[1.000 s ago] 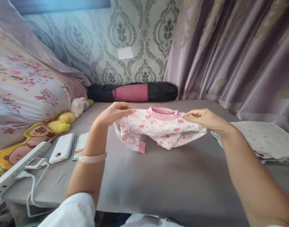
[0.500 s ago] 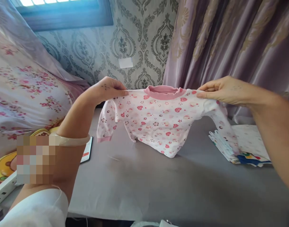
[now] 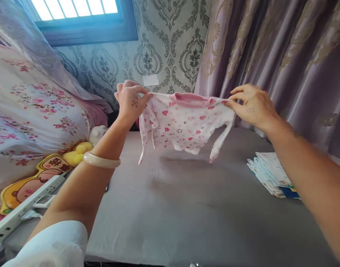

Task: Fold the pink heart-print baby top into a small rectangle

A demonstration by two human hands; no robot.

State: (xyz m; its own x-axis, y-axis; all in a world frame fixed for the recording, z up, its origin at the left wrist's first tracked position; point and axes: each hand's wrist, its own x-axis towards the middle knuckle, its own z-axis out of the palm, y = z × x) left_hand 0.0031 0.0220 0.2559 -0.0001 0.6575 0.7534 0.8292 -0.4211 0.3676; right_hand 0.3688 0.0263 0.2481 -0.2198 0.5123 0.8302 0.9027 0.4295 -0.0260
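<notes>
A small long-sleeved baby shirt (image 3: pixel 183 124), white with pink hearts and a pink collar, hangs in the air between my hands. My left hand (image 3: pixel 132 100) pinches its left shoulder between thumb and fingers. At the opposite shoulder, my right hand (image 3: pixel 249 104) grips the cloth the same way, slightly blurred. Both sleeves dangle, and the hem hangs above the grey surface (image 3: pixel 214 207), where a shadow falls below it.
A stack of folded clothes (image 3: pixel 270 174) lies to the right, partly behind my right forearm. On the left are a white power strip (image 3: pixel 25 202), a yellow plush toy (image 3: pixel 78 154) and a floral cloth (image 3: pixel 39 107). Purple curtains (image 3: pixel 270 66) hang behind at right.
Both hands have lifted the shirt higher and farther from me, and its hem has come up off the surface. The sleeves now hang closer in to the body of the shirt.
</notes>
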